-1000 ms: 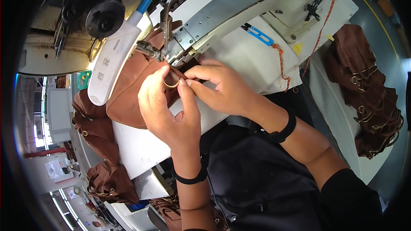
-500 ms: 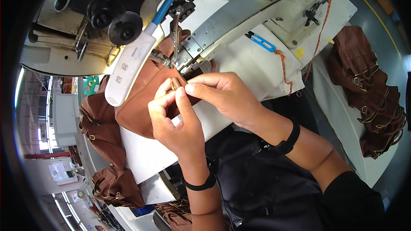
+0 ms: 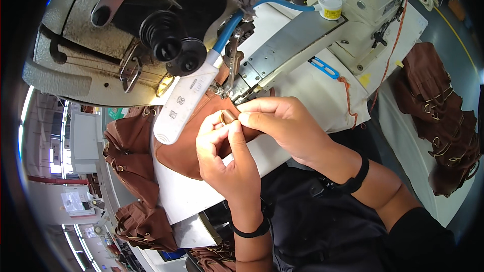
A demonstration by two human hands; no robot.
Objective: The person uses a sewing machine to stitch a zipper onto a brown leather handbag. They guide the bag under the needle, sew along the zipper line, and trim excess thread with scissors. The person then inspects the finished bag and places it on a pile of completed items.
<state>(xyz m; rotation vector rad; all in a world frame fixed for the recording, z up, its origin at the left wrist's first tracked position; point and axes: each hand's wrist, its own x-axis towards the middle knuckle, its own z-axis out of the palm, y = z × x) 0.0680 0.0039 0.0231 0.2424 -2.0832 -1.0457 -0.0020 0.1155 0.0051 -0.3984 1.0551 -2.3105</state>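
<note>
Both hands meet mid-frame, pinching a small brass ring [image 3: 224, 116] with a strap end on the brown leather piece [image 3: 189, 143]. Left hand [image 3: 227, 158] comes up from 6 o'clock, thumb and fingers closed on the ring from below; black band on that wrist. Right hand [image 3: 285, 123] enters from 4 o'clock, fingertips clamped on the strap just right of the ring, touching the left hand's thumb; black wristband [image 3: 353, 181] on it. Ring sits just below the sewing machine's presser foot [image 3: 233, 78], at about 11 o'clock from the hands. Leather piece lies on the white table [image 3: 312, 88], spreading to 8 o'clock, partly under a white lamp bar [image 3: 184, 106] that slants across it. Sewing machine head [image 3: 111, 35] fills 10 to 12 o'clock, blue hose [image 3: 262, 7] running over it. Blue snips [image 3: 323, 67] on the table at 2 o'clock. Pile of brown bags [image 3: 443, 121] with metal rings at 3 o'clock, more brown bags [image 3: 131, 171] at 8 o'clock.
</note>
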